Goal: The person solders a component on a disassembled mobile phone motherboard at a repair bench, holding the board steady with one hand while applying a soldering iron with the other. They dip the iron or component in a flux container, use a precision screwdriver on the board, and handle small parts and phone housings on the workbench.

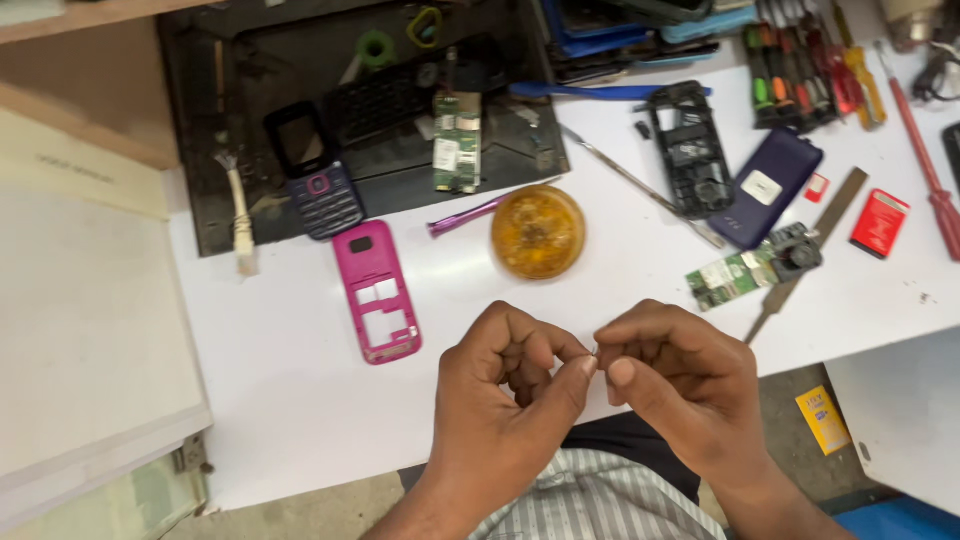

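I had my left hand and right hand curled nearly shut, fingertips pinching together something too small to make out above the white bench edge, and judged the next move wanted steady fingertip control.

A white bench fills most of the view under even light. On its far edge lies a black work mat. A pale board stands at the left edge. Grey floor shows below.
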